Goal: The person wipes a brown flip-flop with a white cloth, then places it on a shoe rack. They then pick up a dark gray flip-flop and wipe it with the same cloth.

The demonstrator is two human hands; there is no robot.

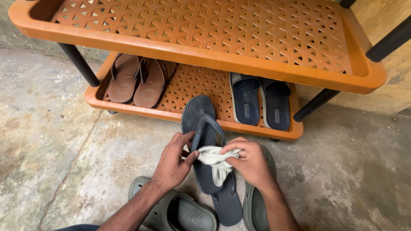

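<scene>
My left hand (173, 160) grips the side of a dark grey flip-flop (198, 115), fingers on its strap, holding it sole-down above the floor with its heel toward the rack. My right hand (250, 162) is closed on a crumpled white cloth (212, 159) pressed against the flip-flop's footbed. A second dark flip-flop (227, 205) lies beneath it on the floor.
An orange plastic shoe rack (201, 57) stands ahead; its lower shelf holds brown sandals (137, 79) at left and dark blue slides (261, 102) at right. Two grey-green clogs (184, 211) sit on the concrete floor (55, 141) near my arms.
</scene>
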